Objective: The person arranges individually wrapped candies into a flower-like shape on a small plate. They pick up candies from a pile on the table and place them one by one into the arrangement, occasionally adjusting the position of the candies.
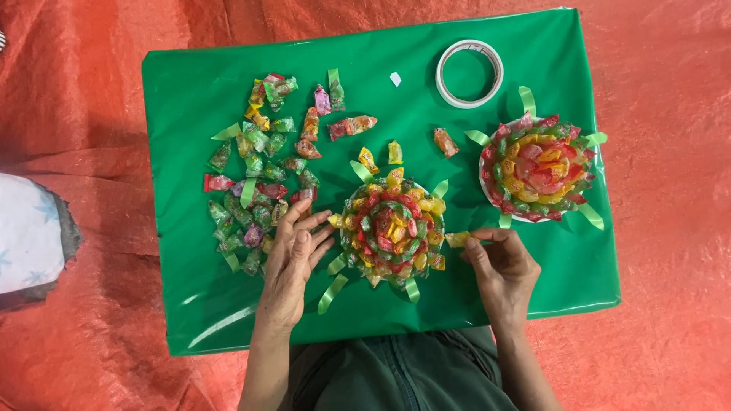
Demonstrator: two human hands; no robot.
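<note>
Two hands at a round candy cluster (392, 227) near the counter's (198, 304) front edge.
The right hand (502, 266) pinches a yellow wrapped candy (457, 239); the left hand (293, 259), open, touches the cluster; loose candies (259, 183) lie left.

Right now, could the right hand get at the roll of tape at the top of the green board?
Probably yes. The right hand pinches a yellow candy, but bare green board lies between it and the tape roll; only one loose candy sits near that path.

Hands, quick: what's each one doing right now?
Left hand: open, fingers resting against the candy rosette.
Right hand: pinching a yellow candy.
</note>
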